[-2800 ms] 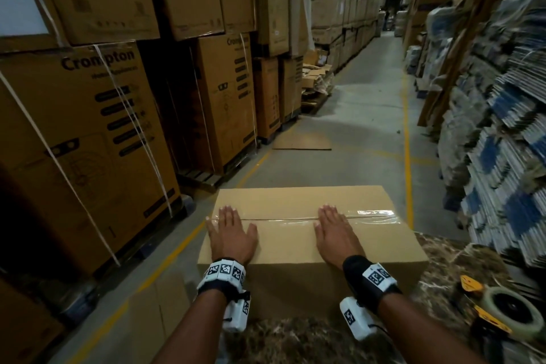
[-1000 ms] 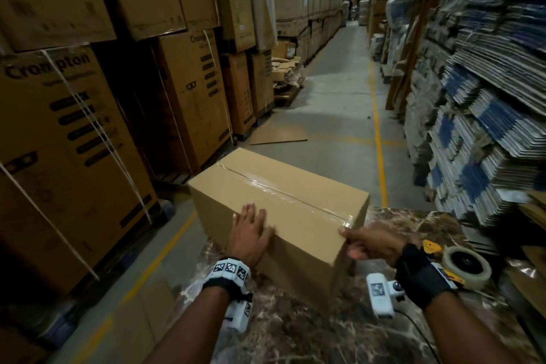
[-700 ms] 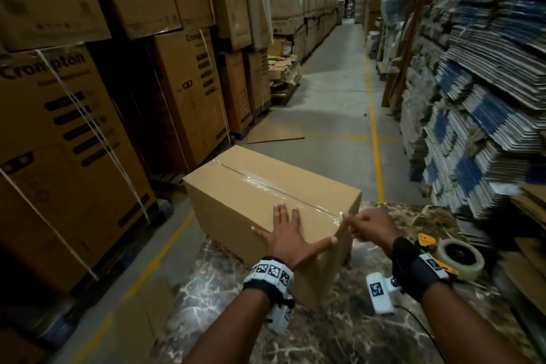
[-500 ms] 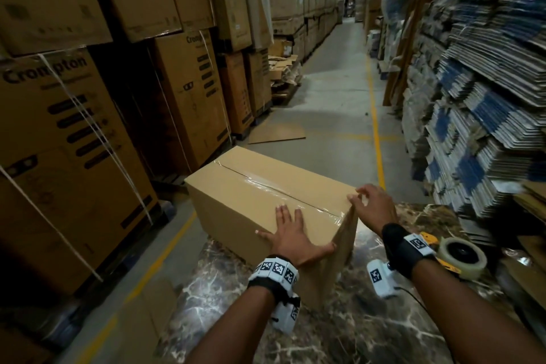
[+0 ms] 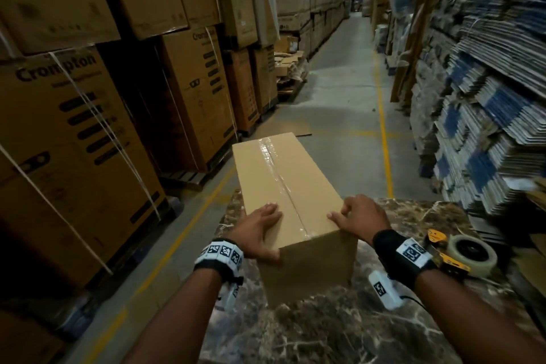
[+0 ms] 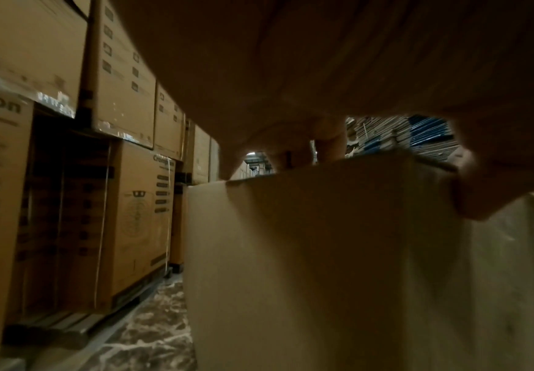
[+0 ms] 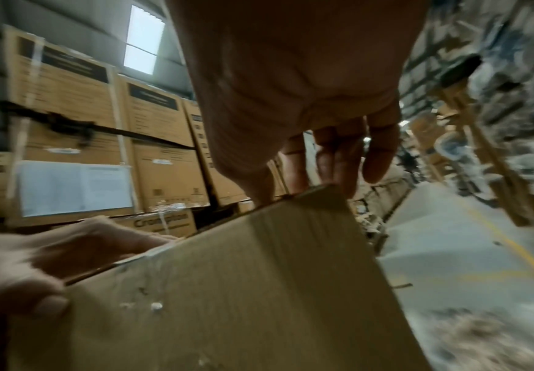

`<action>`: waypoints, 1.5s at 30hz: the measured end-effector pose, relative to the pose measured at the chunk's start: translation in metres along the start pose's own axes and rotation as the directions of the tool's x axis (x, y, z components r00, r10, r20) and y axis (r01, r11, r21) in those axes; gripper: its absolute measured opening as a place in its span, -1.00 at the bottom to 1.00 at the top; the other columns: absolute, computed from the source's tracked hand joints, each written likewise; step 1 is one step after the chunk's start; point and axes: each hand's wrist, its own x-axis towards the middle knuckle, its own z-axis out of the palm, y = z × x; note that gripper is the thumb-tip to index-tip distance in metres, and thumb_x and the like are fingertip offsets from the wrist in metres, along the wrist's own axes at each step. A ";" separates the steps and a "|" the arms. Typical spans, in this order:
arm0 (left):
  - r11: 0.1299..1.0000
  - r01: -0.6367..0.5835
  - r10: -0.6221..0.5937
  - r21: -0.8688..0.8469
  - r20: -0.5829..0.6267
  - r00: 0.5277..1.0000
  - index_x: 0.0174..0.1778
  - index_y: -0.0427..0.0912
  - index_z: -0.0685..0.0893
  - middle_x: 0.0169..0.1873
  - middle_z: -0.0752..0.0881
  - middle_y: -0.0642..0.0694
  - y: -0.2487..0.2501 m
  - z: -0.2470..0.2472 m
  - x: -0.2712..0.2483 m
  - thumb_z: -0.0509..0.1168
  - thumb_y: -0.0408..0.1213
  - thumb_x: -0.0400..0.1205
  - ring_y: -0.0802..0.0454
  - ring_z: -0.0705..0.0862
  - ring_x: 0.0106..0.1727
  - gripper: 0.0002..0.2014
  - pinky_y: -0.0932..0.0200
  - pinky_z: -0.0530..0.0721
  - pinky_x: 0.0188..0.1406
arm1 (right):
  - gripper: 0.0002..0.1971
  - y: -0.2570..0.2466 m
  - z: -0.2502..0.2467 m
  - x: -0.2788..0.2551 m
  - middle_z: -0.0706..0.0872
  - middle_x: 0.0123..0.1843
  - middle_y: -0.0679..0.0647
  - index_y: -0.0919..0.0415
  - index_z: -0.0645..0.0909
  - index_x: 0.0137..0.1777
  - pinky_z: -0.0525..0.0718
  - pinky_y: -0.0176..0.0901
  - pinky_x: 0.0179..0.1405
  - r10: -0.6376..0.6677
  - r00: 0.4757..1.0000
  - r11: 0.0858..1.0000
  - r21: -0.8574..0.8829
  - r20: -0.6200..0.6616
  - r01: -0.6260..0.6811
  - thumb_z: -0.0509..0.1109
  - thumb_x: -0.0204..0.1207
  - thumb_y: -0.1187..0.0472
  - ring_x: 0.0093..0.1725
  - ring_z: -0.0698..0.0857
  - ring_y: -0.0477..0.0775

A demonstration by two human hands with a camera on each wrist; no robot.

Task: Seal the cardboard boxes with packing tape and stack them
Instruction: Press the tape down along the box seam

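Warehouse aisle, dim. Tall stacked cartons stand well left of your cardboard box; shelves of flattened blue-and-white packs rise well to its right.

Marbled desk carries the box. The box lies lengthwise, pointing away from you, its far end overhanging the desk's far edge above the floor.

Clear packing tape runs down the box's top centre seam, end to end, and laps over the near edge. Top seam looks sealed. Underside and side seams are hidden; you cannot confirm them.

Your left hand lies at the box's near left corner, fingers straight on the top, thumb hooked down over the corner. Your right hand sits at the near right corner, fingers bent over the top edge, gripping it.

Tape dispenser with its roll rests on the desk, right of the box, just behind your right wrist. Untouched.

Judgement: taping on this box is done or nearly so; stacking is left. No stack of finished boxes shows near it.
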 end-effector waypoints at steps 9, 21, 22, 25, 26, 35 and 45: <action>0.996 0.029 -0.042 -0.082 -0.162 0.986 0.78 -0.03 0.28 0.79 0.17 -0.01 0.025 0.012 0.011 -0.07 0.12 0.64 0.11 0.06 0.79 -0.27 -0.12 -0.26 0.77 | -0.48 -0.055 0.022 0.006 0.26 0.81 0.11 0.18 0.32 0.75 0.07 -0.17 0.72 -0.445 0.875 0.895 0.124 0.192 0.428 0.15 0.85 0.05 0.78 0.23 0.10; 0.980 0.199 -0.189 0.027 -0.207 0.960 0.83 -0.07 0.07 0.82 -0.02 -0.02 0.029 0.019 0.015 -0.08 -0.12 0.87 0.11 -0.08 0.81 -0.45 0.03 -0.20 0.79 | -0.51 -0.038 0.043 -0.005 0.31 0.78 0.02 0.10 0.40 0.72 -0.06 -0.31 0.68 -0.542 0.817 0.840 0.127 0.197 0.527 0.14 0.85 -0.01 0.77 0.23 -0.04; 0.979 0.200 -0.190 0.027 -0.211 0.959 0.83 -0.07 0.07 0.81 -0.02 -0.01 0.029 0.018 0.015 -0.08 -0.12 0.87 0.11 -0.08 0.81 -0.45 0.03 -0.19 0.79 | -0.51 -0.032 0.044 -0.008 0.38 0.74 0.02 0.09 0.47 0.68 0.00 -0.31 0.69 -0.555 0.813 0.831 0.152 0.176 0.535 0.17 0.83 -0.05 0.75 0.30 -0.04; 0.979 0.199 -0.187 0.037 -0.220 0.958 0.82 -0.06 0.08 0.82 0.01 -0.01 0.030 0.018 0.015 -0.09 -0.10 0.87 0.11 -0.06 0.81 -0.45 0.03 -0.17 0.79 | -0.48 -0.015 0.045 -0.020 0.70 0.48 0.01 0.09 0.74 0.43 0.41 -0.27 0.63 -0.592 0.806 0.782 0.242 0.002 0.574 0.22 0.68 -0.19 0.50 0.64 -0.08; 0.978 0.205 -0.191 0.042 -0.219 0.957 0.82 -0.06 0.09 0.82 0.02 -0.02 0.032 0.017 0.016 -0.10 -0.10 0.87 0.11 -0.05 0.81 -0.45 0.03 -0.17 0.79 | -0.56 -0.010 0.044 -0.022 0.81 0.31 0.00 0.11 0.83 0.28 0.56 -0.35 0.48 -0.582 0.808 0.764 0.276 -0.097 0.583 0.30 0.67 -0.14 0.32 0.75 -0.14; 0.989 0.054 -0.016 0.135 -0.272 0.962 0.82 -0.04 0.12 0.81 0.07 -0.03 0.052 0.027 0.028 -0.06 -0.11 0.88 0.09 -0.03 0.81 -0.47 0.08 -0.26 0.76 | -0.16 -0.004 0.043 -0.007 0.50 0.69 0.04 0.08 0.45 0.68 0.18 0.04 0.74 -0.429 0.903 0.903 0.001 0.025 0.429 -0.30 0.67 -0.37 0.69 0.41 0.03; 0.996 -0.037 0.062 0.086 -0.312 0.948 0.75 -0.03 0.33 0.76 0.25 0.00 0.059 0.030 0.006 0.04 -0.09 0.88 0.12 0.14 0.77 -0.52 0.37 -0.23 0.62 | 0.05 -0.003 0.047 -0.010 0.31 0.79 0.00 0.06 0.29 0.78 -0.03 -0.13 0.76 -0.389 0.919 0.919 -0.049 0.059 0.392 -0.66 0.54 -0.39 0.79 0.20 -0.06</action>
